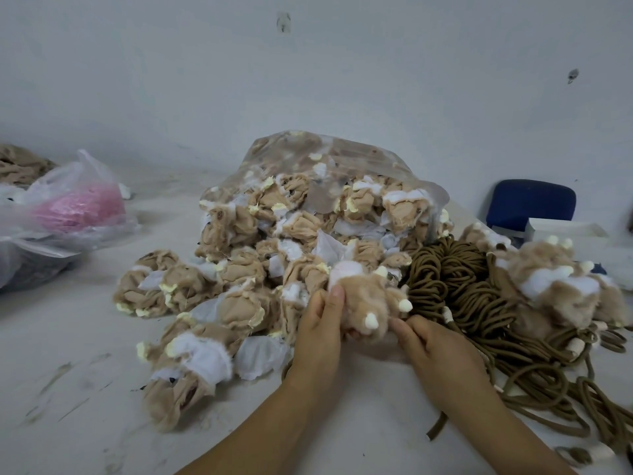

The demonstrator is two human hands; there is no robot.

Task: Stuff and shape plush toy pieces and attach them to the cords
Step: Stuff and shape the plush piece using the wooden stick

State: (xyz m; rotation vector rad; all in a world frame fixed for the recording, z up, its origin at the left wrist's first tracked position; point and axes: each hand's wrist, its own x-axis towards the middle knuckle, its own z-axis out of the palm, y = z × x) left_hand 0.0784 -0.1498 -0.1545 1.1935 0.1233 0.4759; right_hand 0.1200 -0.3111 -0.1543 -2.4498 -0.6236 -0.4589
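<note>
**Plush toy piece held in both grips, near centre of the surface**

Plush toy piece (368, 298), tan and furry with a pale pink patch and cream claw tips (371, 321), sits between the two hands just above the near centre of the surface (85, 389). The left grip (320, 332) pinches its left edge, thumb on top and the other fingers curled underneath. The right grip (435, 351) holds the lower right edge, thumb pressed against the fur; its fingers run under the piece and cannot be seen clearly. Both forearms reach in from the near edge.

Just right of the piece lies a tangled heap of brown cords (455, 286). Some strands trail toward the near right, and one cut end (435, 428) lies beside the right forearm. Further right, a mound of furry finished pieces (561, 286) rests on the cords.

Behind and left of the hands, a clear plastic bag (329, 180) lies on its side. It spills inside-out toy skins (178, 289) in tan and white fabric across the surface toward the near left.

At the far left stands a thin plastic bag with something pink inside (75, 204). A blue chair back (531, 204) shows at the far right against the pale wall (308, 80).
</note>
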